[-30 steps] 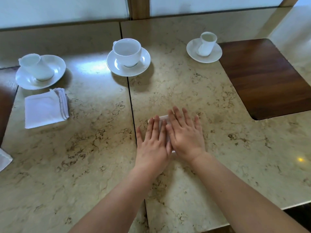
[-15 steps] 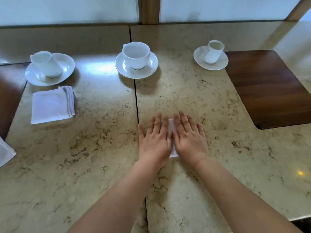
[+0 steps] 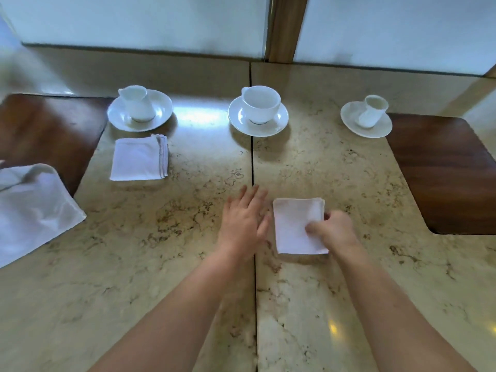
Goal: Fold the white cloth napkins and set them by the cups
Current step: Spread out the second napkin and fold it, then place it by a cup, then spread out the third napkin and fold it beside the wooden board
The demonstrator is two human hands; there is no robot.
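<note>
Right hand [image 3: 335, 232] grips the right edge of a folded white napkin [image 3: 295, 224], thumb curled on top, fingers tucked round the edge on the far side. The napkin is a small square lying flat on the marble table [image 3: 161, 264], just right of the dark seam [image 3: 252, 162] between the two slabs and well short of the cups. Left hand [image 3: 244, 221] is released: fingers straight and loosely spread, palm down, holding nothing, just left of the napkin and over the seam; whether it touches the stone cannot be told. Both forearms come in from the near edge. Farther out, three white cups on saucers stand in a row along the far side: left cup [image 3: 137, 106] tilted on its saucer, middle cup [image 3: 260, 103] upright just right of the seam, right cup [image 3: 373, 111] smaller and leaning. A second folded napkin [image 3: 138, 159] lies just near of the left saucer, layered edges to the right. At the left margin an unfolded white cloth [image 3: 32, 208] lies rumpled, partly over a dark wood inlay [image 3: 48, 130]. A matching wood inlay [image 3: 445, 173] sits at the right, beside the right saucer. A pale wall panel with a wooden post [image 3: 287, 28] runs behind the table.
</note>
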